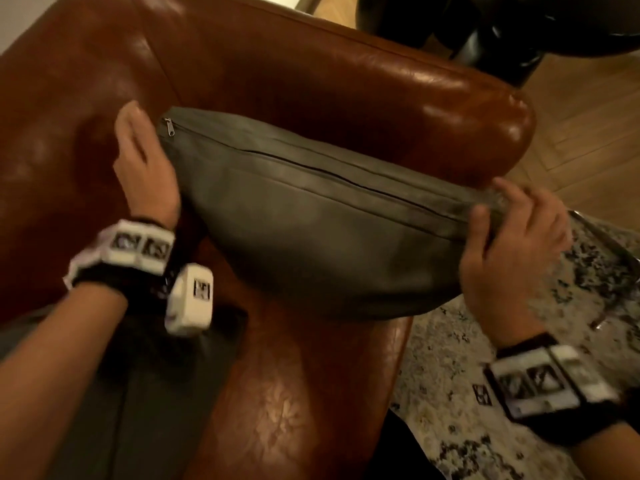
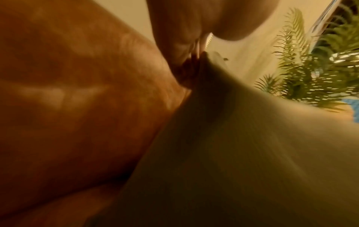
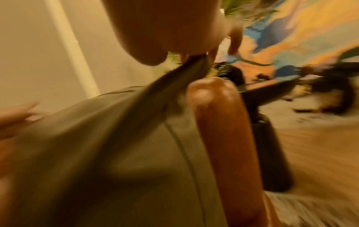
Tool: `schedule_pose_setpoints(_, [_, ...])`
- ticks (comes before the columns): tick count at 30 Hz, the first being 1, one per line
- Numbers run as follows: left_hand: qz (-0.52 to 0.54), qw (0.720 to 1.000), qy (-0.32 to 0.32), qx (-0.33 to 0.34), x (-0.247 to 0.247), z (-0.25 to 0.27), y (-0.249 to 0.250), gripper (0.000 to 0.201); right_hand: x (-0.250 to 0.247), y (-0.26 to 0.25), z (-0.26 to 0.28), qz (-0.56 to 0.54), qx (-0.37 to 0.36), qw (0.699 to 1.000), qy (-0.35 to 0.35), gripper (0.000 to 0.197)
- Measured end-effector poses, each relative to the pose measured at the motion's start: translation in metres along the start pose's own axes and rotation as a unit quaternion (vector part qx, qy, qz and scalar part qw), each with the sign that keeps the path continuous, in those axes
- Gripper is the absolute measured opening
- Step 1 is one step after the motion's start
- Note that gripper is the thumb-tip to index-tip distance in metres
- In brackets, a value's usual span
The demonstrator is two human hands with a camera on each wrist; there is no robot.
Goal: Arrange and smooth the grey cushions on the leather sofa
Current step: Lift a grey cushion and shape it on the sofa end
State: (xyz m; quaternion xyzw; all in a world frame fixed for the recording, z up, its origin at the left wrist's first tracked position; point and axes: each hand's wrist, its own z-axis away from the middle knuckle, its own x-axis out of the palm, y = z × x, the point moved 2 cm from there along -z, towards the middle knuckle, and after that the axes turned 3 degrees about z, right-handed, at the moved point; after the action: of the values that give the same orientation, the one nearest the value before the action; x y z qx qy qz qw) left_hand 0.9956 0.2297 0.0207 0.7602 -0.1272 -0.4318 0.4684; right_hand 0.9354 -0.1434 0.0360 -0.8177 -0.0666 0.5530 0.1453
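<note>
A grey cushion [image 1: 311, 220] with a zip along its top edge hangs lifted over the seat of the brown leather sofa [image 1: 329, 71], in front of its padded arm. My left hand [image 1: 152, 157] holds the cushion's left corner beside the zip pull; in the left wrist view thumb and fingers [image 2: 180, 46] close on the corner tip of the cushion [image 2: 233, 153]. My right hand [image 1: 495, 209] pinches the bunched right corner, seen in the right wrist view as stretched cushion fabric [image 3: 97, 153] under the thumb [image 3: 155, 30]. Both wrist views are blurred.
A flat grey fabric piece [image 1: 138, 393] lies on the seat at lower left, perhaps another cushion. A speckled rug [image 1: 485, 375] and wooden floor [image 1: 588, 133] lie to the right. A black furniture base [image 1: 502, 39] stands behind the sofa arm. A green plant [image 2: 310, 76] shows nearby.
</note>
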Motion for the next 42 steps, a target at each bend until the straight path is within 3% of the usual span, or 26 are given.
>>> schedule_pose_setpoints(1, [0.024, 0.997, -0.016, 0.071, -0.003, 0.024, -0.001, 0.053, -0.004, -0.017, 0.022, 0.004, -0.111, 0.994, -0.009, 0.042])
schedule_pose_setpoints(2, [0.008, 0.983, -0.064, 0.171, -0.003, 0.052, -0.006, 0.064, -0.003, -0.035, 0.051, 0.009, -0.248, 0.968, -0.046, 0.048])
schedule_pose_setpoints(3, [-0.060, 0.946, -0.138, 0.286, -0.001, 0.077, -0.013, 0.077, 0.004, -0.049, 0.082, 0.036, -0.381, 0.919, -0.095, 0.057])
schedule_pose_setpoints(4, [-0.153, 0.882, -0.205, 0.395, 0.004, 0.095, -0.025, 0.086, 0.016, -0.056, 0.108, 0.084, -0.482, 0.861, -0.143, 0.069])
schedule_pose_setpoints(5, [-0.233, 0.812, -0.245, 0.476, 0.010, 0.105, -0.037, 0.092, 0.033, -0.058, 0.125, 0.144, -0.541, 0.807, -0.187, 0.082])
schedule_pose_setpoints(6, [-0.285, 0.761, -0.265, 0.519, 0.019, 0.108, -0.046, 0.098, 0.053, -0.054, 0.127, 0.209, -0.565, 0.767, -0.221, 0.094])
schedule_pose_setpoints(7, [-0.313, 0.741, -0.279, 0.524, 0.027, 0.105, -0.049, 0.105, 0.070, -0.050, 0.116, 0.268, -0.563, 0.747, -0.231, 0.102])
schedule_pose_setpoints(11, [-0.359, 0.773, -0.257, 0.455, 0.052, 0.072, -0.022, 0.123, 0.100, -0.038, 0.044, 0.369, -0.559, 0.716, -0.197, 0.120])
schedule_pose_setpoints(16, [-0.381, 0.758, -0.266, 0.458, 0.053, 0.077, -0.016, 0.124, 0.104, -0.029, 0.032, 0.319, -0.631, 0.686, -0.169, 0.116])
schedule_pose_setpoints(20, [-0.375, 0.762, -0.255, 0.462, 0.050, 0.083, -0.021, 0.121, 0.111, -0.023, 0.037, 0.272, -0.642, 0.704, -0.131, 0.082])
schedule_pose_setpoints(23, [-0.354, 0.764, -0.267, 0.469, 0.045, 0.078, -0.023, 0.108, 0.103, -0.017, 0.040, 0.253, -0.594, 0.757, -0.103, 0.062])
schedule_pose_setpoints(26, [-0.344, 0.763, -0.281, 0.470, 0.042, 0.076, -0.028, 0.100, 0.079, 0.019, 0.040, 0.258, -0.471, 0.840, -0.073, 0.055])
schedule_pose_setpoints(29, [-0.342, 0.764, -0.275, 0.473, 0.044, 0.079, -0.027, 0.098, 0.044, 0.074, 0.043, 0.251, -0.264, 0.925, -0.103, 0.067])
schedule_pose_setpoints(31, [-0.325, 0.776, -0.271, 0.468, 0.043, 0.083, -0.027, 0.092, 0.022, 0.077, 0.043, 0.218, -0.127, 0.961, -0.113, 0.070])
schedule_pose_setpoints(32, [-0.314, 0.785, -0.268, 0.461, 0.042, 0.087, -0.026, 0.083, 0.015, 0.063, 0.045, 0.183, -0.106, 0.972, -0.102, 0.069])
schedule_pose_setpoints(34, [-0.298, 0.814, -0.257, 0.428, 0.043, 0.097, -0.018, 0.065, 0.011, 0.008, 0.051, 0.095, -0.178, 0.976, -0.076, 0.071])
schedule_pose_setpoints(37, [-0.295, 0.853, -0.228, 0.365, 0.058, 0.113, 0.009, 0.058, 0.037, -0.089, 0.060, -0.012, -0.303, 0.948, -0.094, 0.070])
schedule_pose_setpoints(40, [-0.351, 0.839, -0.207, 0.360, 0.080, 0.115, 0.032, 0.062, 0.069, -0.144, 0.044, -0.027, -0.257, 0.957, -0.134, 0.069])
schedule_pose_setpoints(42, [-0.356, 0.833, -0.218, 0.362, 0.087, 0.107, 0.036, 0.060, 0.083, -0.139, 0.025, -0.004, -0.228, 0.963, -0.142, 0.070])
